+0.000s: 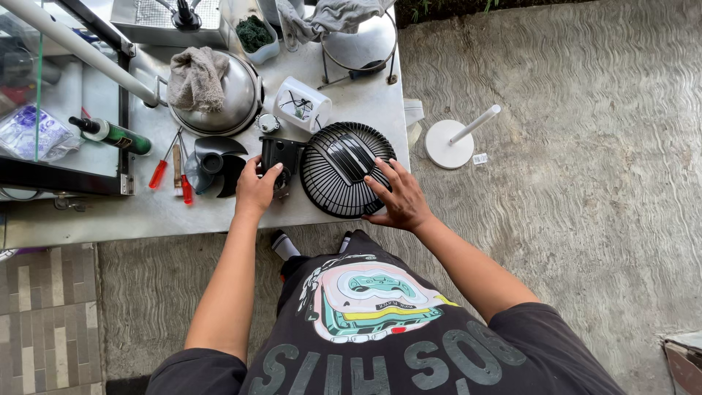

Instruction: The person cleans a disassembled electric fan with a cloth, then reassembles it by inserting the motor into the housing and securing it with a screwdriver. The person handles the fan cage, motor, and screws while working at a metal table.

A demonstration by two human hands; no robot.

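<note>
We grip the black motor housing (280, 157) with our left hand (256, 189), fingers curled, while our right hand (398, 199) rests fingers spread on the round fan grille (333, 183) on the counter (219, 212).

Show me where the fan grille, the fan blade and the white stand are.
fan grille (330, 183): head view, on its left ribs.
fan blade (212, 162): head view, on its hub.
white stand (446, 146): head view, on its round base.

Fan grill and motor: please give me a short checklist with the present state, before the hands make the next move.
1. Right hand flat on fan grill: ok.
2. Left hand grips black motor block: ok.
3. Grill fully on table: not ok, its near edge reaches the table edge.
4. Fan blade apart from the hands: ok.
5. Red screwdrivers within reach: ok.
6. Screws all removed: cannot tell.
</note>
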